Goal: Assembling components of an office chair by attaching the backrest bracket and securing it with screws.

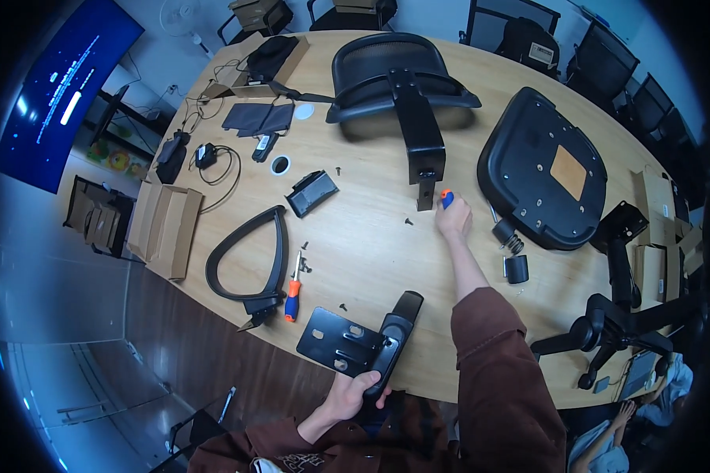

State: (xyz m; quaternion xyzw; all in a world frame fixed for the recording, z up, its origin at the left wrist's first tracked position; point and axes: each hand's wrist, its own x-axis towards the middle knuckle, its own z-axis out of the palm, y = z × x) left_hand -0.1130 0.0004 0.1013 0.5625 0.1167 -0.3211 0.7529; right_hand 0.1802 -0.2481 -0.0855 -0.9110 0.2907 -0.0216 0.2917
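My left hand [345, 400] is wrapped round the lower end of a black chair bracket [335, 339], a slotted metal plate joined to a thick bar, held at the table's near edge. In my right hand [456, 221] is a screwdriver [447, 199]; its blue and orange handle end shows above the fist. Just left of that hand stands the black post of a chair backrest [426, 154], and a dark screw [409, 221] lies close by. To the right is a chair seat [540, 169], underside up. A second screwdriver [293, 299] lies beside a looped black armrest [248, 256].
A spring part [509, 236] and a black cylinder [517, 270] lie near the seat. A wheeled chair base [611, 323] is at the right. Open cardboard boxes [166, 229], a black block [312, 193] and cables [229, 169] occupy the left. Another person's hands [625, 410] show lower right.
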